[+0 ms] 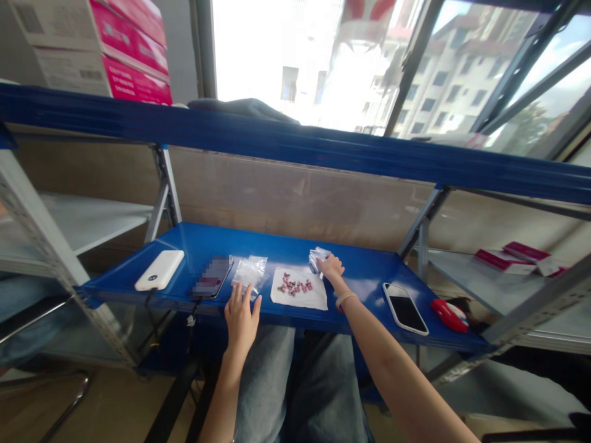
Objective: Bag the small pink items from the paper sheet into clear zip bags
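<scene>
My left hand lies at the table's front edge, fingers stretched and apart, the tips touching the lower edge of some clear plastic bags. To the right, my right hand reaches to a small stack of clear plastic bags, its fingers bent in on the edge of a bag; the exact grip is too small to make out. Between the hands a white cloth or paper sheet lies flat. Several small reddish pieces are scattered on it, their kind unclear.
On the blue table lie a white power bank, a dark phone left of the bags, a white-framed phone and a red object. A blue shelf beam crosses above. Boxes sit on the right shelf.
</scene>
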### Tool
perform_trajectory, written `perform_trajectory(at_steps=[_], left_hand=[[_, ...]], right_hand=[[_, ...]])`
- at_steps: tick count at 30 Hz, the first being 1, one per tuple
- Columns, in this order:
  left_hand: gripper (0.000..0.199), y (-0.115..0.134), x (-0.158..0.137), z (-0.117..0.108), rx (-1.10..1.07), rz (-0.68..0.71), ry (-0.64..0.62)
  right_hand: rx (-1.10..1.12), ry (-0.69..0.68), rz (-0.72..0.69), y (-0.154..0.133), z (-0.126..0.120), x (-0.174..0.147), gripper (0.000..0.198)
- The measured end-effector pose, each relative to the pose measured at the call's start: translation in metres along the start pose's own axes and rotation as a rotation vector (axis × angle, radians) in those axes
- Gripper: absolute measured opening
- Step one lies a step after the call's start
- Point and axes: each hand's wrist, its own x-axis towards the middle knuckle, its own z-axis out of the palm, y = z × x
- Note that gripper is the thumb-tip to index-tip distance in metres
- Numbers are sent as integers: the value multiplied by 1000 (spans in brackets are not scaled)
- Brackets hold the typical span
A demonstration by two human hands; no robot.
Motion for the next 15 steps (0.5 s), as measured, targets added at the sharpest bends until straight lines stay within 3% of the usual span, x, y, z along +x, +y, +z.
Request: perform_trajectory(at_steps=[9,15], left_hand=[[42,-2,-2,6,37,12,-10],[44,-2,-3,5,63,24,-10]], right_hand=[[155,-157,-114,20,-14,12,22],[362,-227,-312,5,-51,19,13]])
